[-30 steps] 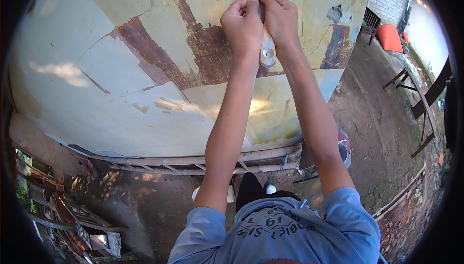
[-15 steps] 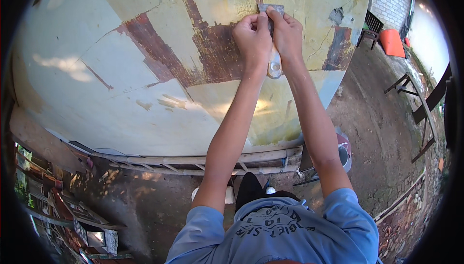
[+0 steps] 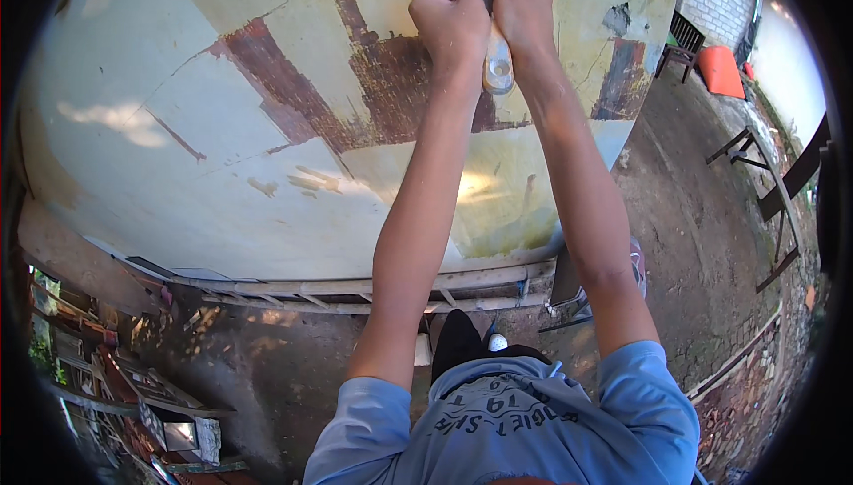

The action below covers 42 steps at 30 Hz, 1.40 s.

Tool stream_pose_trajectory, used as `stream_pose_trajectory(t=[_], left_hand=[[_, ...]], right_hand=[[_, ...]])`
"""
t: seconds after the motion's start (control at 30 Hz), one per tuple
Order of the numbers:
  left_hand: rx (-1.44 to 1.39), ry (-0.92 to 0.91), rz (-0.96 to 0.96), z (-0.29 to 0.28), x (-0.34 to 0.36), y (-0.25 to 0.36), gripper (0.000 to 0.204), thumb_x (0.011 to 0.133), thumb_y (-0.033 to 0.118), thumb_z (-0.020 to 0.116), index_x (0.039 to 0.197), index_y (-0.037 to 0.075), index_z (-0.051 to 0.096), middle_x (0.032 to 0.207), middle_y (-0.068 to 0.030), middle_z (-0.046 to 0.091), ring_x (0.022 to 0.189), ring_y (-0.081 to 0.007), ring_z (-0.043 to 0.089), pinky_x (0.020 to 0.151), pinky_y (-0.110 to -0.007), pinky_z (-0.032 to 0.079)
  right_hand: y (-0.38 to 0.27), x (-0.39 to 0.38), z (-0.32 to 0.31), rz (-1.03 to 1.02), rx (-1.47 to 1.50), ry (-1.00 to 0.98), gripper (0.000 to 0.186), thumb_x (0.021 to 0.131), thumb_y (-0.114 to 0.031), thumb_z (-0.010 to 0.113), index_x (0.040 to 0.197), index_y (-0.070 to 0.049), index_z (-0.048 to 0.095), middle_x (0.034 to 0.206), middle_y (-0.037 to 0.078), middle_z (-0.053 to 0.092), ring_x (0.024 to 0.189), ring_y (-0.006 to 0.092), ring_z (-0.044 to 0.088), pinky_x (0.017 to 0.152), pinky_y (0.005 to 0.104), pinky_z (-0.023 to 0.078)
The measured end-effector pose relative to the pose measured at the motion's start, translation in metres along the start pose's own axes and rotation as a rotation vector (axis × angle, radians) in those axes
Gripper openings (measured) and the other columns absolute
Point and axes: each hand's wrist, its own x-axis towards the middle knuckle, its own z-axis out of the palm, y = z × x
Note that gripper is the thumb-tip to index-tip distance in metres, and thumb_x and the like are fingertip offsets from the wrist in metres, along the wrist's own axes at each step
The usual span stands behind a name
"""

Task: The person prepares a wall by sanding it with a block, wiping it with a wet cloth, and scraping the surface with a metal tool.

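Both my hands grip a scraper [image 3: 498, 69] with a pale handle and a flat grey blade, held high against a painted wall [image 3: 178, 210]. My left hand [image 3: 451, 25] has its fingers closed on the left side of the blade. From the other side, my right hand [image 3: 522, 19] is closed on it too, fingertips near the blade's top edge. The handle points down between my wrists. Worn yellowish and pale blue paint covers the wall. Reddish-brown bare patches [image 3: 391, 85] show just left of and below my hands. Fingers partly hide the blade.
A ladder-like pale wooden frame [image 3: 329, 290] runs along the wall's foot. Right of the wall are a dark chair [image 3: 681, 43], an orange object [image 3: 720, 72] and a wooden bench [image 3: 782, 196]. Scrap wood [image 3: 115, 361] is piled at lower left. My right forearm partly covers a container [image 3: 637, 265].
Both hands and the scraper have moved up the wall and slightly left, arms stretching further. More of the brown patch below them now shows.
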Motion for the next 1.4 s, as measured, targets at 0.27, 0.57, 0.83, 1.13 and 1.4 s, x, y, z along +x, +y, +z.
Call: stream_pose_trajectory(t=[0.27,0.57,0.83,1.13,1.4], left_hand=[[0.043,-0.010,0.033,0.010,0.014,0.021,0.024,0.092,0.016,0.066,0.086,-0.007,0.066,0.075,-0.0065,0.065,0.065,-0.0088,0.057,0.057,-0.025,0.045],[0.025,0.018,0.090,0.011,0.017,-0.001,0.024,0.091,0.016,0.066,0.084,-0.007,0.066,0.074,-0.0068,0.065,0.063,-0.0086,0.057,0.056,-0.025,0.045],[0.174,0.017,0.075,-0.005,-0.010,-0.023,0.024,0.090,0.017,0.067,0.085,-0.007,0.066,0.073,-0.0066,0.065,0.063,-0.0091,0.058,0.057,-0.026,0.046],[0.154,0.035,0.135,-0.003,-0.007,-0.017,0.023,0.091,0.016,0.066,0.086,-0.007,0.066,0.074,-0.0066,0.066,0.064,-0.0081,0.058,0.058,-0.025,0.047],[-0.016,-0.015,0.056,0.008,0.008,0.008,0.022,0.090,0.015,0.068,0.084,-0.007,0.066,0.073,-0.0060,0.066,0.063,-0.0079,0.057,0.057,-0.025,0.046]], right_hand=[[-0.015,0.016,0.009,-0.088,-0.018,0.044,0.029,0.087,-0.021,0.065,0.071,0.003,0.064,0.063,0.002,0.059,0.053,0.0077,0.048,0.048,0.0291,0.039],[-0.009,0.015,0.002,-0.072,0.008,0.052,0.029,0.088,-0.023,0.066,0.075,0.003,0.066,0.064,0.002,0.060,0.056,0.0078,0.050,0.050,0.0292,0.040],[0.016,-0.005,-0.005,-0.024,0.028,0.079,0.030,0.086,-0.023,0.067,0.071,0.003,0.066,0.064,0.003,0.061,0.056,0.0081,0.049,0.051,0.0293,0.040],[0.024,-0.013,-0.008,-0.021,-0.031,0.043,0.029,0.088,-0.027,0.068,0.079,0.001,0.066,0.072,0.003,0.065,0.059,0.0084,0.057,0.054,0.0270,0.044],[-0.005,0.014,0.002,-0.062,-0.045,0.036,0.032,0.085,-0.024,0.066,0.069,0.004,0.065,0.064,0.003,0.061,0.055,0.0088,0.050,0.051,0.0299,0.041]])
